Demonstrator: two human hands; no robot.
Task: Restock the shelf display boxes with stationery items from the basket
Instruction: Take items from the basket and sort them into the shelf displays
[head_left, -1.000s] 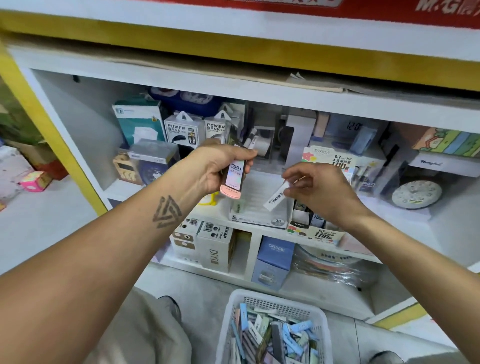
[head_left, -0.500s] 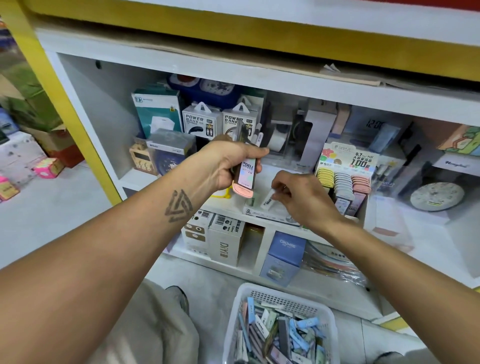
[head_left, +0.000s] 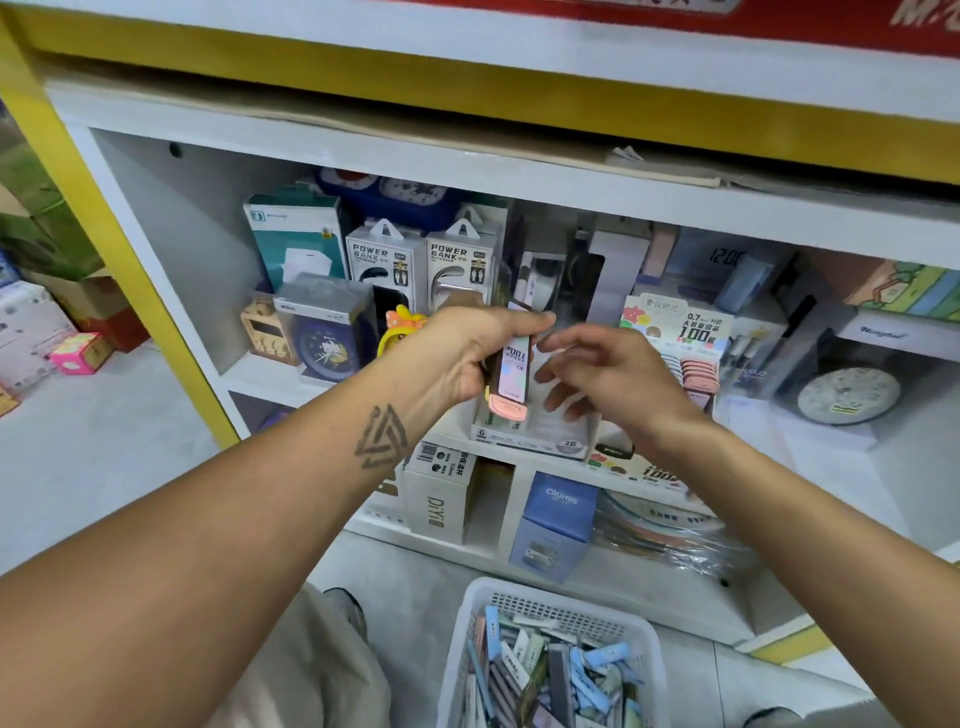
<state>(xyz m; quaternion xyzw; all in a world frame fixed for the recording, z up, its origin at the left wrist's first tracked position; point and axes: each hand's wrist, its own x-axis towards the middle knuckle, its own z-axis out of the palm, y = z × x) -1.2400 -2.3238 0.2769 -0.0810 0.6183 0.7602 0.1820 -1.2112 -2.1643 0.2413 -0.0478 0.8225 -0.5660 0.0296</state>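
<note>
Fingers of the left hand (head_left: 470, 353) curl round a slim pink-capped lead case (head_left: 510, 379), held upright over the white display box (head_left: 535, 431) on the shelf (head_left: 291, 371). Just right of it the right hand (head_left: 602, 379) hovers with fingers spread and loose — holding nothing. Near the bottom edge stands the white basket (head_left: 553, 660), full of stationery items (head_left: 550, 675).

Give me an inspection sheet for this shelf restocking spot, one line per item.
Surface: white shelf, crowded with boxed goods.
Job's things: white basket of stationery on the floor; 2B display box at the shelf edge; pink-capped pack.
Clutter: power bank boxes, clock.
Hands: left hand grips the pink-capped pack; right hand empty, fingers relaxed.
Cables: nothing seen.
Surroundings: cartons on the floor at left.
</note>
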